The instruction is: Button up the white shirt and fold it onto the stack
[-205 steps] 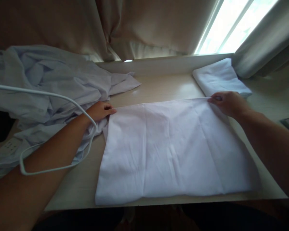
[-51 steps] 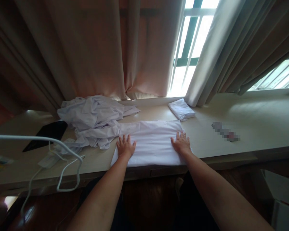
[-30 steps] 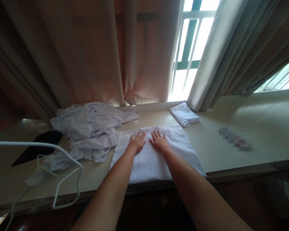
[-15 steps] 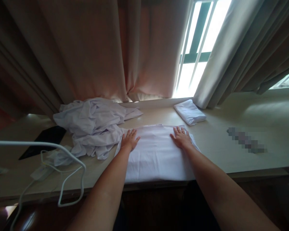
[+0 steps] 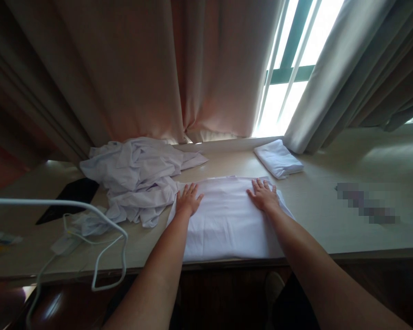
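My left grip and right grip lie spread on white cloth; crumpled fabric crowds the left; a folded bundle lies beyond.

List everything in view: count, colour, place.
Flat cloth: 1, white, front centre
Crumpled cloth: uncounted, white, back left
Folded cloth: 1, white, back right
Table: 1, pale, beneath
Flat item: 1, black, left
Cables: several, white, left
Small block: 1, white, beside cables
Small items: uncounted, blue and yellow, left
Blurred item: 1, colour unclear, right
Curtains: several, brown, behind table
Window gaps: 2, bright, right
Floor: 1, dark, below
Foot: 1, below table
Arms: 2, from below
Left hand: 1, on flat cloth
Right hand: 1, on flat cloth
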Demonstrator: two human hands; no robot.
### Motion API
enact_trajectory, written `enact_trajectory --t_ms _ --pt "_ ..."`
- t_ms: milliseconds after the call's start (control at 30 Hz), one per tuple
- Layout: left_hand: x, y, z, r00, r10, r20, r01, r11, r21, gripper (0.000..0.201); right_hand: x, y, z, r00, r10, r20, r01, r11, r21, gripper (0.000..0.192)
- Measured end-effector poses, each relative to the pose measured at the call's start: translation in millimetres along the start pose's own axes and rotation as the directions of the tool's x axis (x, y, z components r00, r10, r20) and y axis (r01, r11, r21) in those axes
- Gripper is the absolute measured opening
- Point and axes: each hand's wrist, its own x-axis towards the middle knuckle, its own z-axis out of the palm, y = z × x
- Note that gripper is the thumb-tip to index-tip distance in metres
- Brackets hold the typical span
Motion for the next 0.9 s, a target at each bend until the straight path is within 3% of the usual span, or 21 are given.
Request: enact_trajectory --t_ms 900 --pt "3.0 2.1 -5.3 1.000 -0.003 0.007 0.003 1.000 -0.019 0.069 1.3 -4.0 -7.4 1.000 0.008 0.020 -0.008 1.000 -0.015 0.074"
